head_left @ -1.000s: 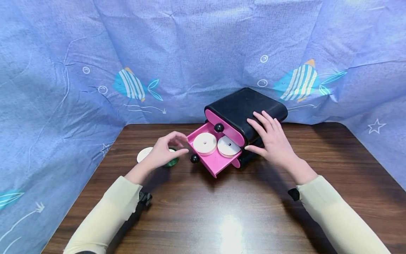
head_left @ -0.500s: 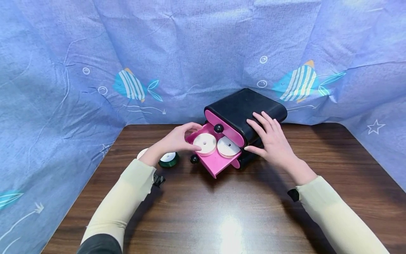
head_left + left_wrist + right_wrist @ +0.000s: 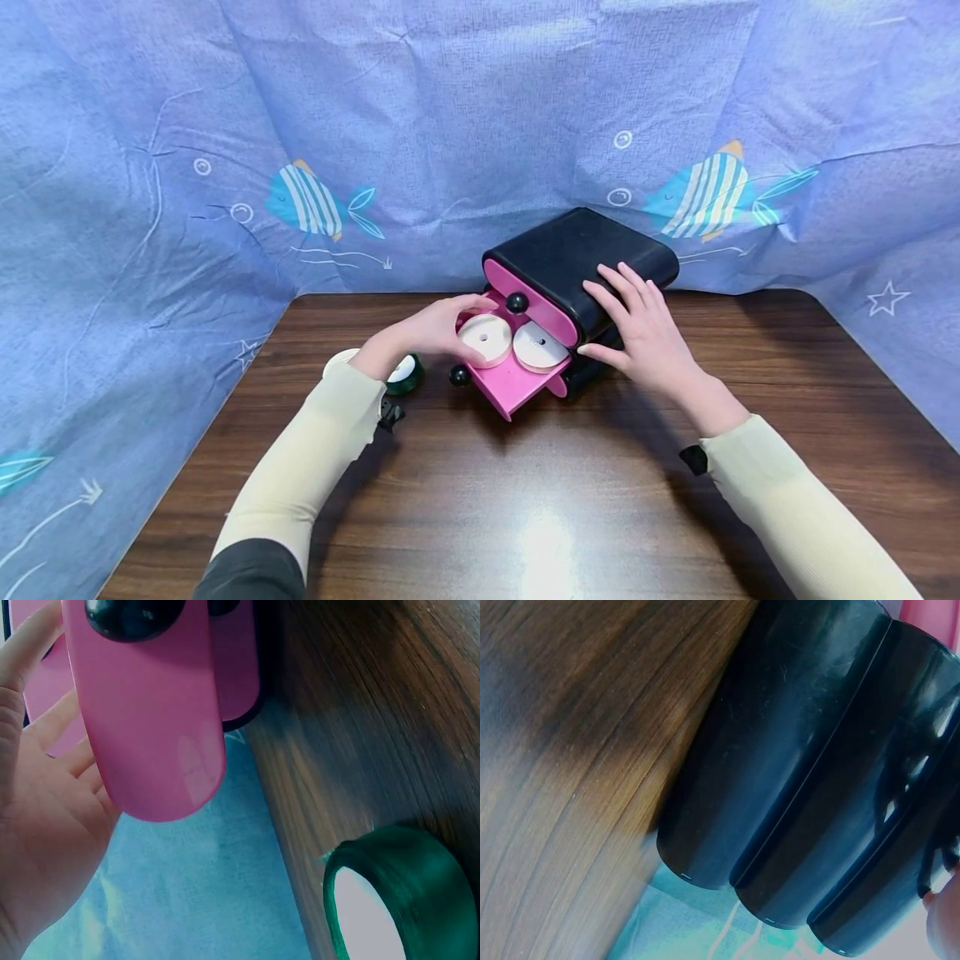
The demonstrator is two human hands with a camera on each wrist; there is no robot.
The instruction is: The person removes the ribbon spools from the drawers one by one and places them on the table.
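Observation:
A black drawer box (image 3: 577,250) stands at the back of the table; its dark side fills the right wrist view (image 3: 802,787). Its lower pink drawer (image 3: 513,379) is pulled out and holds two white ribbon rolls (image 3: 540,346). My left hand (image 3: 431,333) reaches into the drawer, fingers arched over the left white roll (image 3: 487,340) and thumb at its near edge. The left wrist view shows that hand (image 3: 37,825) beside the pink drawer front (image 3: 150,727). My right hand (image 3: 645,333) lies flat on the box's top and side, fingers straight.
A green ribbon roll (image 3: 408,377) (image 3: 397,900) lies on the wooden table (image 3: 525,500) left of the drawer. Another white roll (image 3: 339,360) is partly hidden behind my left arm. Blue fish-print cloth (image 3: 375,125) walls the back and both sides.
My left hand moved right from above the green roll to the open drawer and closed around the left white roll. The right hand and the box stayed put.

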